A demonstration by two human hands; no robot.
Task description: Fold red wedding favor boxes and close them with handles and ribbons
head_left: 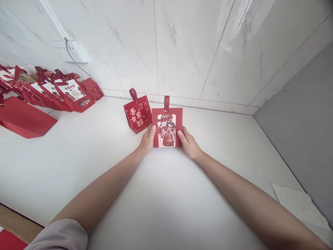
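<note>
Between my two hands is a red gift box (168,129) with two cartoon figures in red costume on its front and a red loop handle on top. My left hand (147,139) grips its left edge, thumb at the front. On the opposite edge my right hand (190,142) holds it the same way, with the other fingers hidden behind. Just left of it, a second red gift box (139,114) with white characters and a loop handle stands on the white table (166,201), close to my left hand.
At the far left stands a row of red gift boxes (75,93) with ribbon handles. A plain red box (26,118) sits before them. Behind are a marbled tile wall (135,45) and a socket (71,52) with a grey cable. White sheets (299,205) lie at the right edge.
</note>
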